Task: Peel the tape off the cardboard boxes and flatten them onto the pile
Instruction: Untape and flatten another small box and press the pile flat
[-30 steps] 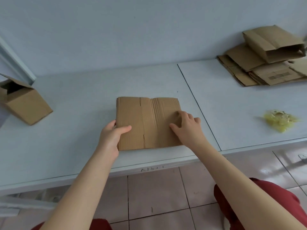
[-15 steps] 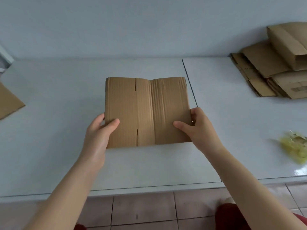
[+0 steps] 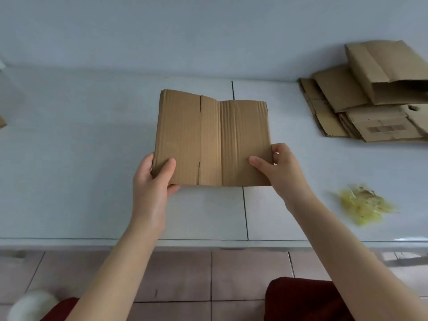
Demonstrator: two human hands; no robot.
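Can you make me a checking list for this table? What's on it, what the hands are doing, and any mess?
Surface: pale table with a dark seam across it.
Job's things: flattened box, held at its near corners; pile of flat cardboard at the far right, its top piece partly open.
Clutter: yellowish wad of peeled tape on the right; cardboard corner at the left edge.
Hands: left hand and right hand each grip the flattened box, thumbs on top.
Cables: nothing seen.
Surroundings: plain wall behind; tiled floor below.
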